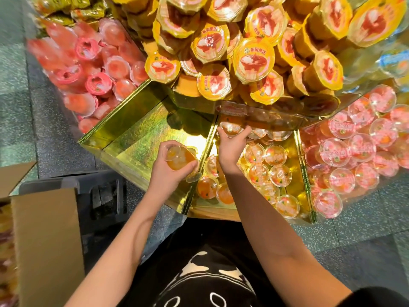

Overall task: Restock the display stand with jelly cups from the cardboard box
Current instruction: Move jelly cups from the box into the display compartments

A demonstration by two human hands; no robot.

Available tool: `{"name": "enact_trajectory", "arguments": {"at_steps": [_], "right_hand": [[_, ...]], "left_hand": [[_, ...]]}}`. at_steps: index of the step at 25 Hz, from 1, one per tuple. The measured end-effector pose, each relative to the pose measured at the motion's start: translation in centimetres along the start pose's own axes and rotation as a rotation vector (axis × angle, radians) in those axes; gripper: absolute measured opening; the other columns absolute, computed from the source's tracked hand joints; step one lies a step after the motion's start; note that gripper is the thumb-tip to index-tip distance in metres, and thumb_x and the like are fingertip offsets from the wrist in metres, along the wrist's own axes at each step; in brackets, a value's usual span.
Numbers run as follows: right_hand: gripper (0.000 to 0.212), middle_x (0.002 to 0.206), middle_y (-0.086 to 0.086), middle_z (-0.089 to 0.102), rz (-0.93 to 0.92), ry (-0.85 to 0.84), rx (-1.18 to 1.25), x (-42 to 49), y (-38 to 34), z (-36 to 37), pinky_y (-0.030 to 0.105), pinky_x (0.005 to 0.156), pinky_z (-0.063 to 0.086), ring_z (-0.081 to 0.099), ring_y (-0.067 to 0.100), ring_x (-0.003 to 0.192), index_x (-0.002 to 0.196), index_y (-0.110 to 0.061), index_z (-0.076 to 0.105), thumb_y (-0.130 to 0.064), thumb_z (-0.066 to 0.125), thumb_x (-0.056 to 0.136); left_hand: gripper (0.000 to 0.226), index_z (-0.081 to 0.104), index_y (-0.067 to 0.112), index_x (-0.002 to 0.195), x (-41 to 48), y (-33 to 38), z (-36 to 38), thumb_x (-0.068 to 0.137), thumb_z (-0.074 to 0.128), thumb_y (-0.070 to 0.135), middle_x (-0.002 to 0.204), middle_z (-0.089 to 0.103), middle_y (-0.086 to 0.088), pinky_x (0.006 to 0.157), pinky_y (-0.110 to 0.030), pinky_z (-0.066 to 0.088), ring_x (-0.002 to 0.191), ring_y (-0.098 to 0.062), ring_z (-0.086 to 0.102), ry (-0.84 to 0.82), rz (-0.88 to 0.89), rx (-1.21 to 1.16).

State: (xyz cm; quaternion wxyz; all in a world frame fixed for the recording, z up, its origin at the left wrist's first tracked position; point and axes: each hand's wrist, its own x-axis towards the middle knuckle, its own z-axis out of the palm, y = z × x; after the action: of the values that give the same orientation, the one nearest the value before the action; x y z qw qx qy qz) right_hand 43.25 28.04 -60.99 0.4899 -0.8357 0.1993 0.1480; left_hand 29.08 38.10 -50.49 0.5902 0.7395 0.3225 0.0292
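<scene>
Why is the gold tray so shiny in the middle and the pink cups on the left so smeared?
Head view: the gold foil compartment throws a glare spot beside the left hand; head view, upper left: the pink cups are smeared, likely motion blur; head view, edges: the wide lens bends straight lines.

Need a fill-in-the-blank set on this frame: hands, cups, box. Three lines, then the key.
1. The left hand holds an ____ cup.
2. The right hand grips a second cup; the far-right cups are ____.
3. The box stands on the person's ____ side.
Missing words: orange; pink; left.
</scene>
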Motion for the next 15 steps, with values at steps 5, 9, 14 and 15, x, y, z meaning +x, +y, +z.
{"name": "enact_trajectory", "arguments": {"at_steps": [5,9,14,15], "right_hand": [[0.09,0.134,0.024,0.053,-0.002,-0.051,-0.024,-0.2,-0.5,-0.5,0.039,0.085,0.047,0.055,0.036,0.121,0.148,-0.008,0.016,-0.036,0.074,0.085],[0.084,0.112,0.006,0.057,-0.045,-0.133,-0.017,-2.3,-1.0,-4.4,0.021,0.075,0.041,0.057,0.015,0.089,0.152,-0.014,0.016,-0.033,0.07,0.09],[0.058,0.139,0.006,0.052,-0.08,-0.371,0.149,-6.3,1.0,-10.6,0.028,0.091,0.05,0.061,0.013,0.112,0.146,-0.031,0.031,-0.044,0.056,0.096],[0.051,0.14,0.006,0.051,-0.085,-0.455,0.163,-6.4,1.0,-11.4,0.033,0.095,0.051,0.061,0.014,0.115,0.144,-0.035,0.034,-0.044,0.053,0.097]], "left_hand": [[0.048,0.048,0.019,0.109,-0.4,-0.4,-0.1,0.077,0.08,0.006,0.108,0.054,0.011,0.079,0.002,0.035,0.094,0.019,0.051,0.008,-0.003,-0.012],[0.048,0.047,0.016,0.111,-0.9,-0.1,0.3,0.077,0.079,0.005,0.108,0.052,0.014,0.077,0.002,0.036,0.091,0.022,0.05,0.003,-0.005,-0.032],[0.046,0.05,0.019,0.108,-0.9,2.0,1.8,0.077,0.08,0.004,0.107,0.054,0.013,0.079,-0.003,0.04,0.093,0.018,0.053,-0.085,0.041,-0.073],[0.048,0.05,0.024,0.106,-1.0,2.7,2.3,0.075,0.082,0.007,0.107,0.054,0.013,0.082,-0.007,0.042,0.094,0.015,0.054,-0.117,0.057,-0.08]]}}
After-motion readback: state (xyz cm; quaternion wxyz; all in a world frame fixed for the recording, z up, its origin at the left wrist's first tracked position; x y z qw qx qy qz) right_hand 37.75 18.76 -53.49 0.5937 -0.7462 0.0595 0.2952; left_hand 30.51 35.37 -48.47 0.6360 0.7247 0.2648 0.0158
